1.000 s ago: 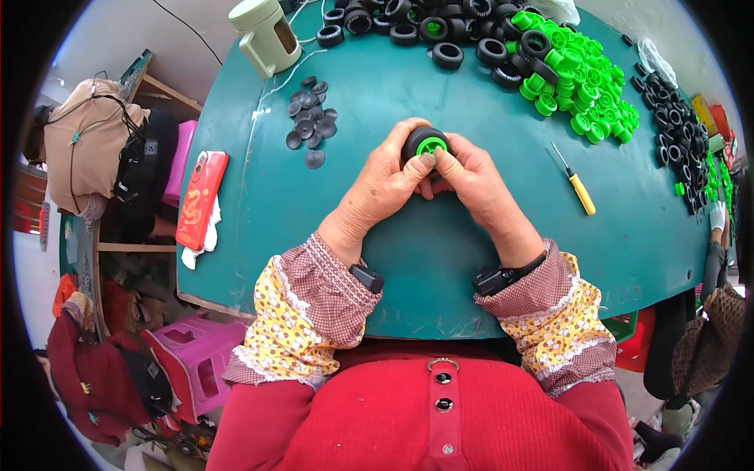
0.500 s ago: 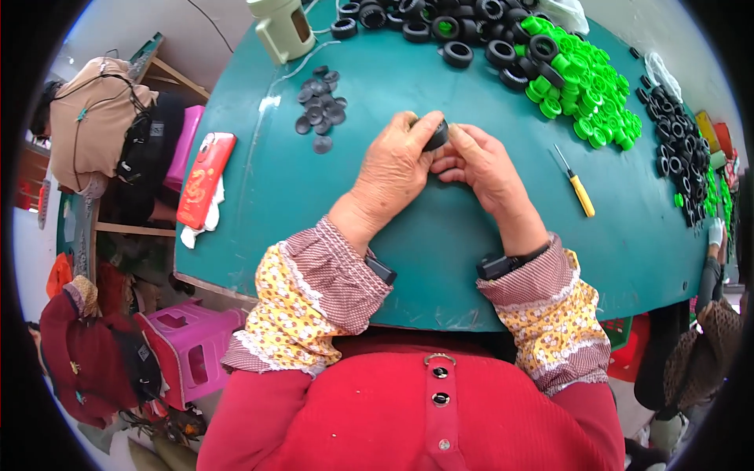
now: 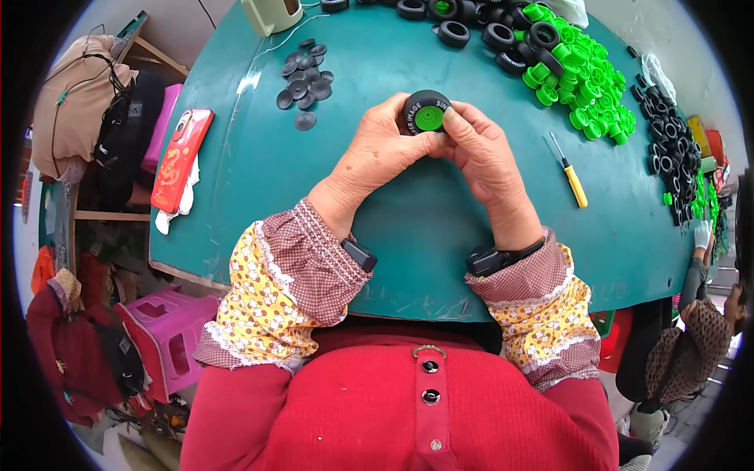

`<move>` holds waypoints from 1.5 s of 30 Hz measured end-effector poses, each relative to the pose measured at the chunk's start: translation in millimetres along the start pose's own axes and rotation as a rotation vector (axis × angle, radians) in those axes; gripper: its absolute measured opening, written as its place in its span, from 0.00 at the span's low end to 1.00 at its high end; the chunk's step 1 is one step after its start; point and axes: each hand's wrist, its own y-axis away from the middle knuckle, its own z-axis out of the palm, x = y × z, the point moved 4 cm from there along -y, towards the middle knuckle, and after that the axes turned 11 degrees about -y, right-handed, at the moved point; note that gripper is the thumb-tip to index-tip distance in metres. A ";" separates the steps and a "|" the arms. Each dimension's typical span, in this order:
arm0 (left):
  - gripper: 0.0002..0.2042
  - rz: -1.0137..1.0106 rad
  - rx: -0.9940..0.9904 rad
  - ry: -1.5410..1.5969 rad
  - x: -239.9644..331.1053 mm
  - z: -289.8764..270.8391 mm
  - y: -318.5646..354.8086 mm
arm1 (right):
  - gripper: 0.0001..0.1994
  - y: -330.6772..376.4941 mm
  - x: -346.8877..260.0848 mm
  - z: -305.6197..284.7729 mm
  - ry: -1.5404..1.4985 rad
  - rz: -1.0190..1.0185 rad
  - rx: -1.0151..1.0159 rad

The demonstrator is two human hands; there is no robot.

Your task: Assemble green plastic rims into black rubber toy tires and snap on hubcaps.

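Bright, even daylight fills the scene, casting only soft shadows under the hands (image 3: 428,153) on the worktop (image 3: 236,204). Focus is sharp around them. Far from the hands, fisheye distortion bends edges, and a black vignette rings the frame.

Near the upper middle of the frame, the left hand (image 3: 377,153) and right hand (image 3: 483,153) together hold a black toy wheel (image 3: 425,111) with a green hub above the teal surface (image 3: 424,235). Green hubs (image 3: 585,74) heap at upper right; black discs (image 3: 302,78) lie upper left.
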 end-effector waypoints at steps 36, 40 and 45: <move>0.08 -0.199 -0.180 0.195 -6.4 18.9 -1.6 | 0.13 -1.6 4.2 -0.8 -0.076 -0.001 0.071; 0.07 -0.178 -0.205 0.150 -3.7 21.3 -0.7 | 0.12 1.3 2.3 -2.8 -0.098 0.001 0.065; 0.06 -0.155 -0.210 0.113 -5.6 12.7 -1.5 | 0.13 -4.9 8.2 -8.2 -0.192 0.077 -0.066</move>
